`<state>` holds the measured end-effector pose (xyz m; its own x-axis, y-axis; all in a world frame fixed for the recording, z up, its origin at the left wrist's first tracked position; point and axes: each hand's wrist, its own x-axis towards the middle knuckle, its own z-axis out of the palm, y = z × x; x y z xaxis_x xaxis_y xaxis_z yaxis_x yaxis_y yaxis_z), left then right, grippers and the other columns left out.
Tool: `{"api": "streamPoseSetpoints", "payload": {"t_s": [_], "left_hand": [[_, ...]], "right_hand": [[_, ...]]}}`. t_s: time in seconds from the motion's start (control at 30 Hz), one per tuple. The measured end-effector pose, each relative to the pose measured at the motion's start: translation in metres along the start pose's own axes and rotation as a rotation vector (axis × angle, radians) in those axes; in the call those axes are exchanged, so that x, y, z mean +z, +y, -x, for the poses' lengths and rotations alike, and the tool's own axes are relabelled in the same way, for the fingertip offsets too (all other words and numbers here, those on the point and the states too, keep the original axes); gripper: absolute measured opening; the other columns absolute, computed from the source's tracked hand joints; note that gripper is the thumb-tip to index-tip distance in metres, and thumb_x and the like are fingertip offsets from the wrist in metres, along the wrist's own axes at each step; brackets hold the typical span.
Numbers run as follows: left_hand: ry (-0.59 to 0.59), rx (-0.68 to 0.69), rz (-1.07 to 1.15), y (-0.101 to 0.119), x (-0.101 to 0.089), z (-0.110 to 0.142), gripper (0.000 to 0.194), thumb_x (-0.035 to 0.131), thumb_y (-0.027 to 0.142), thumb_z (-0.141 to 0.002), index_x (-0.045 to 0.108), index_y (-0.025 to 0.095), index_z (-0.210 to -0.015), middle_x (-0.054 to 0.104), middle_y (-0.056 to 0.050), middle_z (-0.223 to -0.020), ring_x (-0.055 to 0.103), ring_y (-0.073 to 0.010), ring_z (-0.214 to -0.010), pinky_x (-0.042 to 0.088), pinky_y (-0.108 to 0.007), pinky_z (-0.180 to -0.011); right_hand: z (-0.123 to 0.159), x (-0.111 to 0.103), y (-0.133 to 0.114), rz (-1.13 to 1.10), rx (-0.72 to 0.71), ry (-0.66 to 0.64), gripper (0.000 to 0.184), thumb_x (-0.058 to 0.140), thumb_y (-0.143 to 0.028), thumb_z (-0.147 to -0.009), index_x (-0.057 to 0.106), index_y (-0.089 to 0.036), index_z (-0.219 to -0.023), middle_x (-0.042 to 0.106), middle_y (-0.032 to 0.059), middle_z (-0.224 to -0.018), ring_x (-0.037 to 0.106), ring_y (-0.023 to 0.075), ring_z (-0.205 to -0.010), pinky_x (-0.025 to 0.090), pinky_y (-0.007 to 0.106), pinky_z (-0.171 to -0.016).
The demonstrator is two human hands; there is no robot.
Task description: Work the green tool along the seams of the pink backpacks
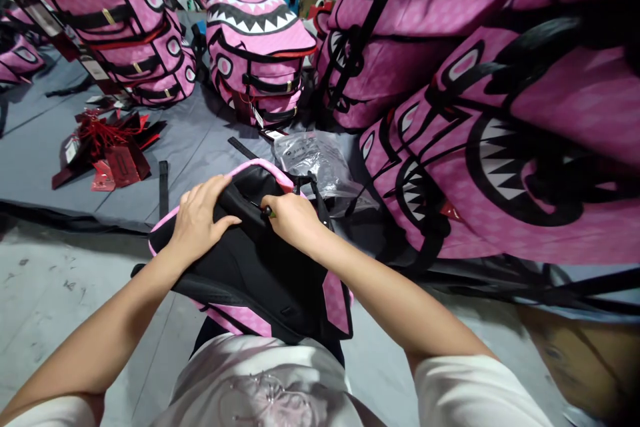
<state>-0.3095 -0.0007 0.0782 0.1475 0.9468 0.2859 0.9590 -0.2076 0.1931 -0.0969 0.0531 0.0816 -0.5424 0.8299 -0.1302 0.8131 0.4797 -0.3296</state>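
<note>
Head view: backpack [265, 267] under left fingers [212, 188] and right fingers [274, 204].

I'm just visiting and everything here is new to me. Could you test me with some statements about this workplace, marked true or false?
1. The right hand holds a small dark tool. True.
2. The left hand holds the red tags. False: the left hand is on the black bag, and the red tags lie on the table, apart from it.
3. Clear plastic lies on the table. True.
4. The middle backpack is plain green. False: the middle backpack is pink, with a toothy pattern.
5. The bag has pink edging. True.
</note>
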Motion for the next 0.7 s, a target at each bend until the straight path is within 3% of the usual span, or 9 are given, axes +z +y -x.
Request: {"api": "streamPoseSetpoints", "payload": {"t_s": [0.07, 0.17, 0.23, 0.37, 0.47, 0.57, 0.7], "left_hand": [[-0.014, -0.108, -0.032, 0.0, 0.001, -0.004, 0.097, 0.076, 0.052, -0.085, 0.025, 0.016, -0.159, 0.052, -0.021, -0.149, 0.053, -0.034, -0.135, 0.043, -0.046, -0.11], [-0.073, -0.191, -0.129, -0.001, 0.008, -0.011, 0.086, 0.073, 0.061, -0.084, 0.043, 0.015, -0.15, 0.064, -0.019, -0.134, 0.061, -0.0367, -0.122, 0.046, -0.044, -0.102], [-0.059, -0.182, -0.148, -0.002, 0.014, -0.013, 0.079, 0.069, 0.066, -0.085, 0.052, 0.016, -0.143, 0.07, -0.015, -0.121, 0.064, -0.0347, -0.113, 0.047, -0.041, -0.098], [-0.019, -0.144, -0.177, -0.007, 0.018, -0.009, 0.078, 0.062, 0.071, -0.087, 0.054, 0.016, -0.142, 0.071, -0.014, -0.114, 0.066, -0.0333, -0.106, 0.047, -0.039, -0.091], [-0.004, -0.099, -0.143, -0.012, 0.017, -0.006, 0.074, 0.053, 0.07, -0.093, 0.053, 0.015, -0.143, 0.071, -0.015, -0.116, 0.067, -0.0322, -0.106, 0.049, -0.038, -0.091], [0.032, -0.051, -0.079, -0.017, 0.018, -0.006, 0.071, 0.046, 0.067, -0.097, 0.054, 0.014, -0.143, 0.072, -0.016, -0.118, 0.068, -0.0318, -0.107, 0.05, -0.039, -0.093], [0.035, -0.058, -0.045, -0.02, 0.02, -0.008, 0.065, 0.048, 0.064, -0.097, 0.057, 0.015, -0.139, 0.073, -0.016, -0.115, 0.069, -0.0324, -0.103, 0.053, -0.04, -0.09]], "right_hand": [[-0.006, 0.004, -0.002, 0.027, -0.005, 0.003, 0.031, 0.055, -0.012, -0.09, 0.076, -0.023, -0.11, 0.078, 0.0112, -0.1, 0.074, 0.0275, -0.094, 0.042, 0.029, -0.066], [-0.013, 0.013, -0.001, 0.026, -0.013, 0.0, 0.035, 0.052, -0.007, -0.089, 0.077, -0.021, -0.11, 0.077, 0.0111, -0.105, 0.074, 0.0255, -0.093, 0.04, 0.029, -0.064], [-0.016, 0.017, 0.0, -0.015, -0.001, -0.029, 0.033, 0.054, -0.007, -0.088, 0.078, -0.021, -0.105, 0.078, 0.011, -0.101, 0.074, 0.0256, -0.094, 0.041, 0.028, -0.065], [-0.017, 0.013, 0.002, -0.016, -0.01, -0.091, 0.031, 0.056, -0.006, -0.085, 0.079, -0.02, -0.101, 0.079, 0.013, -0.098, 0.074, 0.0279, -0.096, 0.044, 0.028, -0.068], [-0.021, 0.005, 0.001, -0.039, -0.056, 0.001, 0.037, 0.055, -0.007, -0.089, 0.076, -0.021, -0.115, 0.079, 0.0109, -0.105, 0.074, 0.0272, -0.1, 0.047, 0.029, -0.075], [-0.035, 0.003, -0.003, -0.216, -0.129, 0.141, 0.04, 0.057, -0.013, -0.094, 0.069, -0.026, -0.13, 0.076, 0.0055, -0.118, 0.071, 0.0232, -0.109, 0.049, 0.027, -0.083], [-0.059, 0.005, -0.008, -0.321, -0.173, 0.128, 0.028, 0.058, -0.012, -0.093, 0.074, -0.02, -0.115, 0.077, 0.0058, -0.112, 0.071, 0.0193, -0.104, 0.047, 0.024, -0.081]]}}
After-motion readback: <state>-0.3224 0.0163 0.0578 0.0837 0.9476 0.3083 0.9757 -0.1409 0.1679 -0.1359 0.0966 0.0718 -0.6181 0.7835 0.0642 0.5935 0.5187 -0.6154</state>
